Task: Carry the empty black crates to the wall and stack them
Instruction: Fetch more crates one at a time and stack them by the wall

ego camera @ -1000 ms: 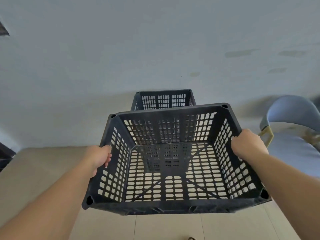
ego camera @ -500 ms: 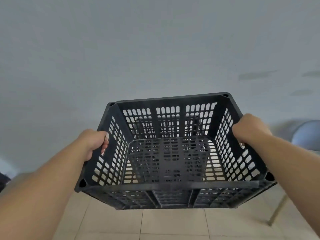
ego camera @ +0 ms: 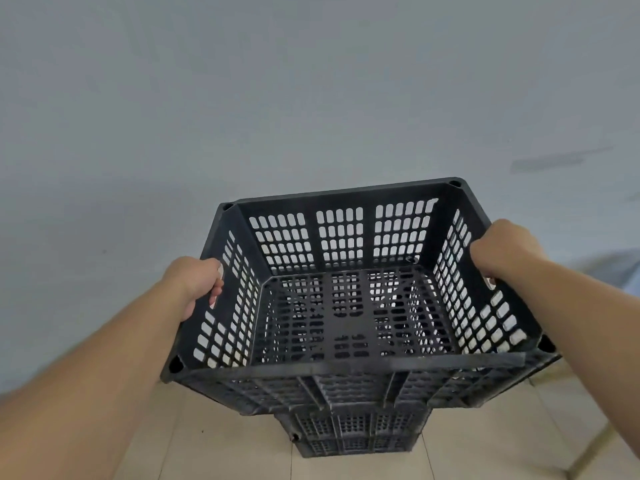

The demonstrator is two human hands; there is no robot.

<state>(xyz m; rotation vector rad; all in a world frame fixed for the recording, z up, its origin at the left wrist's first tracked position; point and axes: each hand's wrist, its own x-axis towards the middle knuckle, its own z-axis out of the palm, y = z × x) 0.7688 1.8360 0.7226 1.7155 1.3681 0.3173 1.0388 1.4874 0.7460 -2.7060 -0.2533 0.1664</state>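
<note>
**Empty crate held directly above second crate at wall**

The upper black crate [ego camera: 349, 299] is carried clear of the floor, open side up and slightly tilted, nothing inside it. The left hand [ego camera: 195, 284] is clenched on the handle slot of the crate's left wall, fingers curled through the opening. The right hand [ego camera: 502, 251] is clamped likewise on the right wall's top edge (fingertips hidden behind the wall).

A lower black crate [ego camera: 353, 433] stands on the tiled floor [ego camera: 221, 445], close to the grey wall [ego camera: 311, 98]. It sits directly under the held crate and shows below its near edge and through the slotted base. Whether the two crates touch cannot be determined.

A pale rounded object [ego camera: 616, 268] lies at the right edge, blurred.
</note>
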